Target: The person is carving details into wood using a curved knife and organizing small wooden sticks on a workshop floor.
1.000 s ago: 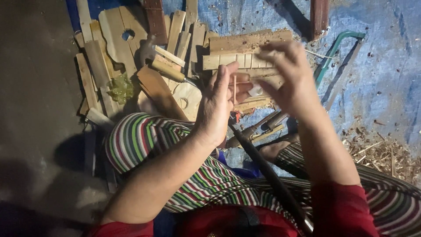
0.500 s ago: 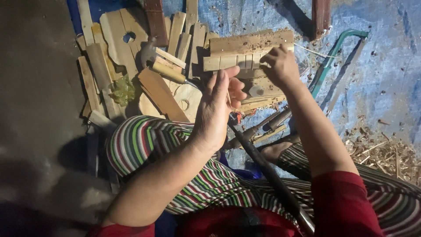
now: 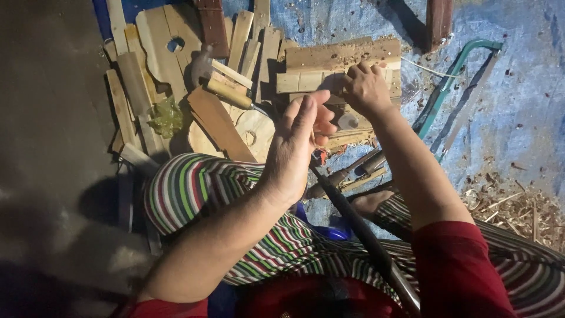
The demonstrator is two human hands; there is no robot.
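Note:
My left hand is raised over my striped knee with its back to the camera. Its fingers are bent inward, and I cannot see whether anything is in the palm. My right hand reaches forward with curled fingers and rests on a pale wooden slat. That slat lies against a rough wooden block. A small whitish bottle sits just below the right hand. A long dark rod lies across my lap.
A hammer lies on a pile of wooden planks and cut shapes at the left. A green hacksaw lies on the blue tarp at the right. Wood shavings are heaped at the right edge.
My right hand was raised and spread; it has dropped forward onto the wood and closed. My left hand's flat fingers have curled inward.

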